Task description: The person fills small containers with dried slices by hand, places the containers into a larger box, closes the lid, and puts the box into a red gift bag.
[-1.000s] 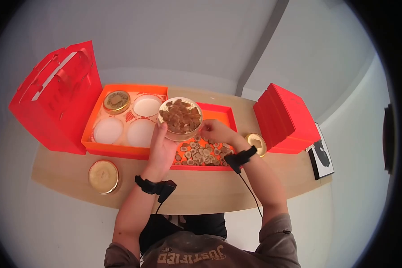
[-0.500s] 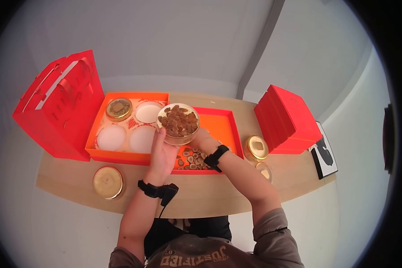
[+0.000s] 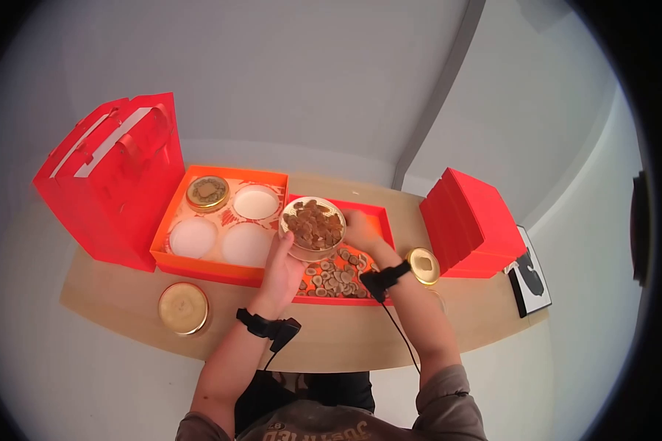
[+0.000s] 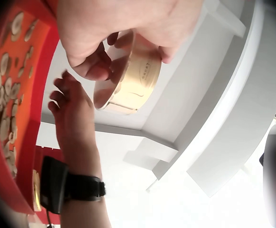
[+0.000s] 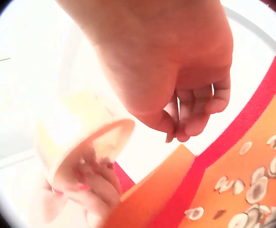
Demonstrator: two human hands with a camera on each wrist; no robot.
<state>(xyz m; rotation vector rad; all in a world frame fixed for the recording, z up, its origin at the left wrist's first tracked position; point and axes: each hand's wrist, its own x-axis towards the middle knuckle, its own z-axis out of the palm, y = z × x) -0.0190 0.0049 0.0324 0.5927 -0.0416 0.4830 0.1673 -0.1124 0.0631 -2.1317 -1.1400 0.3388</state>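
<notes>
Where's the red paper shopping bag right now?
In the head view, the red paper bag stands at the far left of the table, just left of the orange box with round recesses.

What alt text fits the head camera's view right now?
A person's left hand holds a round tub of brown pieces by a red-rimmed tray of round slices; the right hand is close beside the tub. At left, an orange box has four round wells, one holding a jar. Red packaging stands at both ends.
</notes>
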